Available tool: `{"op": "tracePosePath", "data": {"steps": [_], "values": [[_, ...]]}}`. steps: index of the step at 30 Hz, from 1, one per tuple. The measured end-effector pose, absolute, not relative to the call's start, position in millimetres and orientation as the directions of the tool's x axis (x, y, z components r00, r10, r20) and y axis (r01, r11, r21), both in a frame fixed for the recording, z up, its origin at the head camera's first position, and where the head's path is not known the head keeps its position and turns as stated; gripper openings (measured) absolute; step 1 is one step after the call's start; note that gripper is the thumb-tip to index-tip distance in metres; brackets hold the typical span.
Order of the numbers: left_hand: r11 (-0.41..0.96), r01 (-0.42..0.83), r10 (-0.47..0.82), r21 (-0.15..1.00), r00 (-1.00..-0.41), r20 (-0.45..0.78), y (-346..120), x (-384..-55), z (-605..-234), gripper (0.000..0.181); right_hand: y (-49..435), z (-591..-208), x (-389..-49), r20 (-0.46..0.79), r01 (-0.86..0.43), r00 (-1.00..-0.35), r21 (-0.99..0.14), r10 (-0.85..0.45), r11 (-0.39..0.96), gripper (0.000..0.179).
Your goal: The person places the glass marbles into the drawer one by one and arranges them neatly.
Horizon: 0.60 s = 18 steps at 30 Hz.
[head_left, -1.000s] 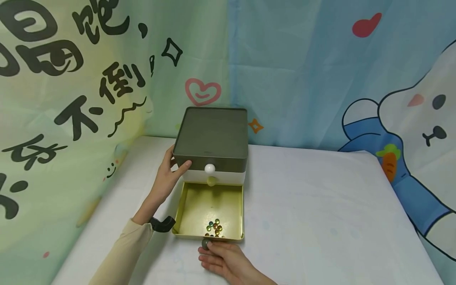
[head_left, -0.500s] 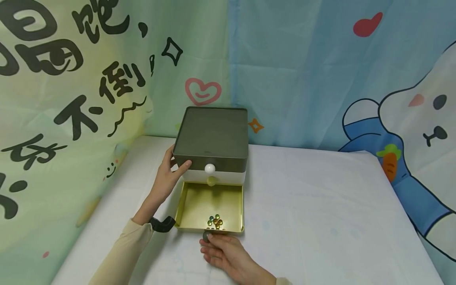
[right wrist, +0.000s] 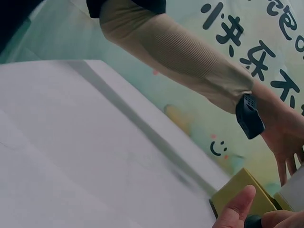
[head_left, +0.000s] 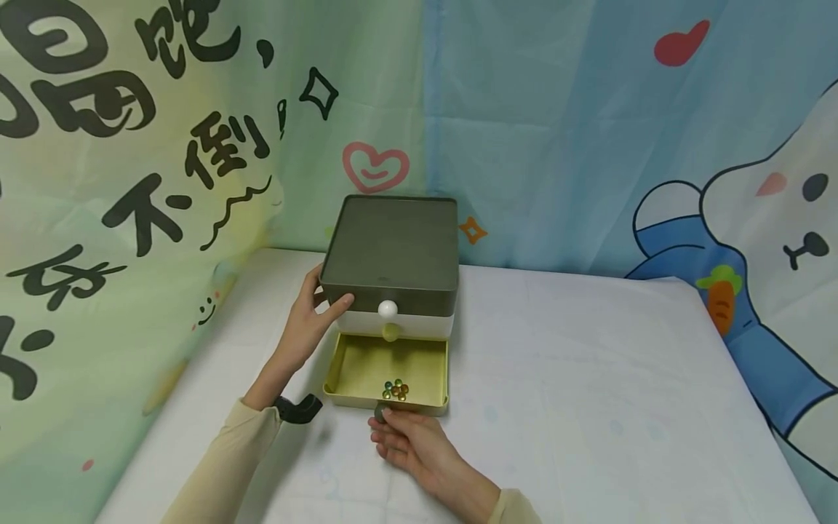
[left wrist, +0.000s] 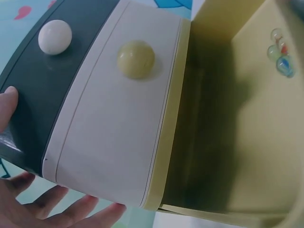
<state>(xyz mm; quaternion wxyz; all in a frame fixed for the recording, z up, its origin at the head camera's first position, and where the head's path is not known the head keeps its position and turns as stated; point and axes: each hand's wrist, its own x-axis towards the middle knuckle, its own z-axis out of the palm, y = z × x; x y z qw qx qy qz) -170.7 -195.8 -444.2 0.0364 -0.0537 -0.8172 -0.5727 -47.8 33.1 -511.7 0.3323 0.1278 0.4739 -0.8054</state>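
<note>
A small drawer box (head_left: 393,240) stands on the table, with a dark grey-green top and drawer and a white drawer (left wrist: 109,114) under it. Its bottom yellow drawer (head_left: 356,364) is pulled partly out. Several glass marbles (head_left: 396,390) lie inside near the drawer's front wall. My left hand (head_left: 306,320) holds the box's left front corner, thumb on the dark front and fingers along the side. At the yellow drawer's front, my right hand (head_left: 419,444) pinches its dark round knob (head_left: 380,413) between thumb and index finger. The other right fingers are loosely bent.
A white cloth covers the table (head_left: 589,393). Behind it hangs a printed curtain (head_left: 524,131). A black wrist device (head_left: 298,409) on the left arm sits just left of the drawer. A white knob (head_left: 388,309) and a yellow knob (head_left: 390,332) stick out in front.
The yellow drawer has slid further into the box, with my right hand moving along on its knob. The marbles have moved back with the drawer. My left hand has stayed in place.
</note>
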Motion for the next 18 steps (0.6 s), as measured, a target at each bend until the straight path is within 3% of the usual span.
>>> {"op": "tracePosePath", "data": {"steps": [18], "values": [[0.345,0.099,0.026,0.934,-0.995,0.096,-194,-170,-444,0.076,28,-507,-91,-0.536,0.653,-0.755,-0.663,-0.378,-0.365,0.044]]}}
